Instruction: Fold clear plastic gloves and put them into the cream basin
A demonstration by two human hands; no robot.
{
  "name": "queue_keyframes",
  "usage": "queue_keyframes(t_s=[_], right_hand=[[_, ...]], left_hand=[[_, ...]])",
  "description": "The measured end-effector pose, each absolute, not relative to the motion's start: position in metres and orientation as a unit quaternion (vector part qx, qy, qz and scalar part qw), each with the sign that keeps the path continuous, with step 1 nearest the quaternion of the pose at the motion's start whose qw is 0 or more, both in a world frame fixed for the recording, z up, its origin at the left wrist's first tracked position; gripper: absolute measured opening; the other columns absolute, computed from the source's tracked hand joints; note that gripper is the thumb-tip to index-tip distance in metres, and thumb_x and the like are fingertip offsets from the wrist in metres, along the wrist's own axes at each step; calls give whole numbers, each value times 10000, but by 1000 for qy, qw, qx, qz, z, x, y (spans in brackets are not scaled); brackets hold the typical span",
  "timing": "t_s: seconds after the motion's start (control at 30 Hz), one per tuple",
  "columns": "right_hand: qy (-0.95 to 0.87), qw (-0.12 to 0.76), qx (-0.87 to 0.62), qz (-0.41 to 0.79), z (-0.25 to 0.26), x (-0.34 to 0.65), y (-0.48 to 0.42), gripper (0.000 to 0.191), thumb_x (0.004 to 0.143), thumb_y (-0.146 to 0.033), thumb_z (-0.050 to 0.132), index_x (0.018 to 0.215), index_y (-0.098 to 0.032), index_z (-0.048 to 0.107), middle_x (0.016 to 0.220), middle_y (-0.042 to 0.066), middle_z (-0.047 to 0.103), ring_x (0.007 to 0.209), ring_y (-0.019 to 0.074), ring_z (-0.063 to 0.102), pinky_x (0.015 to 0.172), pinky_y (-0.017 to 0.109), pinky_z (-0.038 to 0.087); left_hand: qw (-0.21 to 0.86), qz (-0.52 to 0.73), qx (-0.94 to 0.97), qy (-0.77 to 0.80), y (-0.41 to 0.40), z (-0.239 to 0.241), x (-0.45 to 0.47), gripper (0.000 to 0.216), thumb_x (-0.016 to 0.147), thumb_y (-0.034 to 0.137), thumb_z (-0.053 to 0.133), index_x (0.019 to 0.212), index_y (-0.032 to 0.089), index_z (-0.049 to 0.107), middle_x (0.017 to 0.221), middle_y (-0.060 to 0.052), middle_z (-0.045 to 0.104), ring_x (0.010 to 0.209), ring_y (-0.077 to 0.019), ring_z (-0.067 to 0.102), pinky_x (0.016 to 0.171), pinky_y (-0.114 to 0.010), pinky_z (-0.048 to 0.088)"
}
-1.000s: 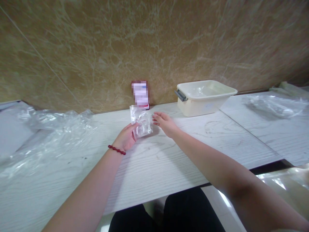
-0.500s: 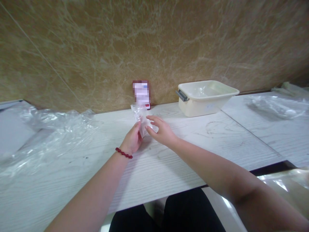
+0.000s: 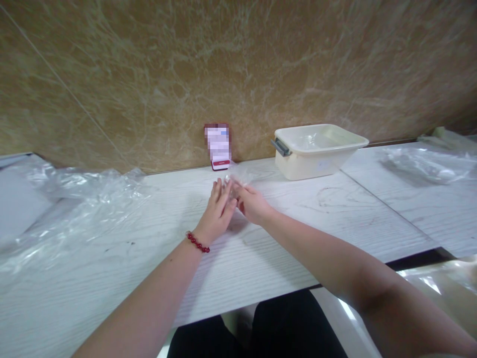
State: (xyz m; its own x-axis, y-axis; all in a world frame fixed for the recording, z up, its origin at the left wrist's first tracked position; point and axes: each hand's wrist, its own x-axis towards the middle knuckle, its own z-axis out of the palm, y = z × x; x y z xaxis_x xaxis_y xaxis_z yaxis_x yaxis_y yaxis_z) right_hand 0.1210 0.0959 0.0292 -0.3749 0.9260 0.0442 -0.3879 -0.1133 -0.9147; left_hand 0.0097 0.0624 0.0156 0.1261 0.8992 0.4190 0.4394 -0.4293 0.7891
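Note:
A small clear plastic bag (image 3: 238, 174) is between my hands, just above the white wood-grain table. My right hand (image 3: 254, 203) is closed on it, thumb and fingers pinching its near part. My left hand (image 3: 218, 209), with a red bead bracelet (image 3: 197, 242) at the wrist, lies against the bag's left side. Its fingers are stretched out and a little apart. The fingers partly cover the bag, and I cannot make out whether anything is inside it.
A phone-like screen (image 3: 219, 146) in a red frame leans on the marbled wall behind my hands. A cream plastic tub (image 3: 309, 164) with a grey latch stands to the right. Crumpled clear plastic lies at the left (image 3: 100, 194) and far right (image 3: 428, 164).
The bag has passed from my left hand's grip into my right hand's and tilted to the right. My left fingers have straightened, and the lower edge of the red frame is uncovered.

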Motion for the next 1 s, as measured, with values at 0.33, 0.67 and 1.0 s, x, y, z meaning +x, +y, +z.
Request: queue_keyframes(t_s=[0.33,0.67,1.0], right_hand=[[-374,461,-230,771,29,138,118,205,788,-201,352,901,-152,515,876,43,618,844,143,569,821,306,425],[-352,496,-235,758,33,147,129,226,814,-232,331,874,-170,539,764,17,635,781,144,586,786,321,438],[-410,394,-328,755,31,159,138,209,819,-306,380,824,-151,521,768,46,625,685,109,584,656,251,461]], left_hand=[[523,548,441,482,83,16,-6,539,637,306,626,1122,152,450,905,-72,608,792,-159,569,747,-310,436],[588,491,442,466,77,19,-2,319,559,234,675,833,115,563,724,-15,607,625,-97,550,625,-248,447],[568,513,431,478,78,16,-4,349,538,241,681,846,143,550,717,15,560,606,-84,525,591,-239,442]])
